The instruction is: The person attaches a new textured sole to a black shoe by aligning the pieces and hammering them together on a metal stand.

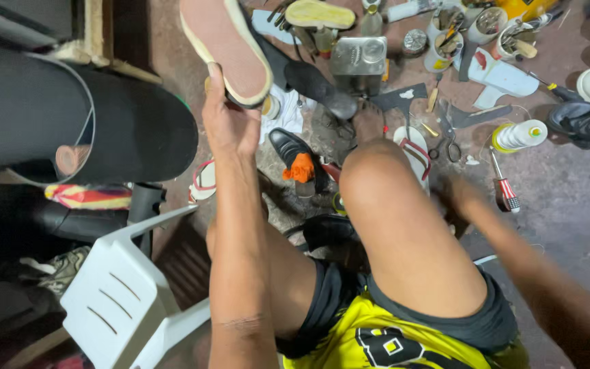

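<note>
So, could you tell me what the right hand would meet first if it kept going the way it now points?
Probably the screwdriver with the red-striped handle: the blurred right hand reaches toward it across the floor, though depth is unclear.

The left hand (230,123) is raised on an outstretched arm, fingers curled shut in a grip. The right hand (462,198), blurred, reaches low beyond the bent right knee (377,171), its fingers unclear.

The shoe (230,48) shows a matt pinkish rubber sole, beside a shiny metal can (358,60), glossy black leather shoe (288,145) and smooth white plastic chair (128,301).
</note>
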